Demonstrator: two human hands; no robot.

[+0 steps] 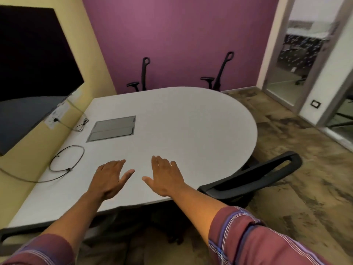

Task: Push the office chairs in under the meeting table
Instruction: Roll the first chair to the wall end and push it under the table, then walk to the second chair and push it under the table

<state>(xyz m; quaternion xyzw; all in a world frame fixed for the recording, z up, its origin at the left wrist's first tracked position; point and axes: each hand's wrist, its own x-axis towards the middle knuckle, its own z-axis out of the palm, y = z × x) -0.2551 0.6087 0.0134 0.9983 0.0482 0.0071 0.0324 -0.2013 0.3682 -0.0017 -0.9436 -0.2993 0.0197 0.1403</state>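
Observation:
The white meeting table (181, 119) with a rounded right end fills the middle of the view. My left hand (110, 177) and my right hand (165, 176) hover over its near edge, palms down, fingers spread, holding nothing. A black office chair (254, 176) stands at the table's near right, its backrest close against the edge. Another black chair (23, 231) shows at the near left, mostly hidden under the table edge and my sleeve. On the far side two black chairs, one on the left (144, 74) and one on the right (219, 73), stand against the table.
A dark wall screen (32, 69) hangs on the yellow wall at left. A grey cable box lid (112, 128) is set into the tabletop, with a looped cable (66, 159) near it. Patterned carpet (305, 169) lies to the right, leading to a glass door (298, 54).

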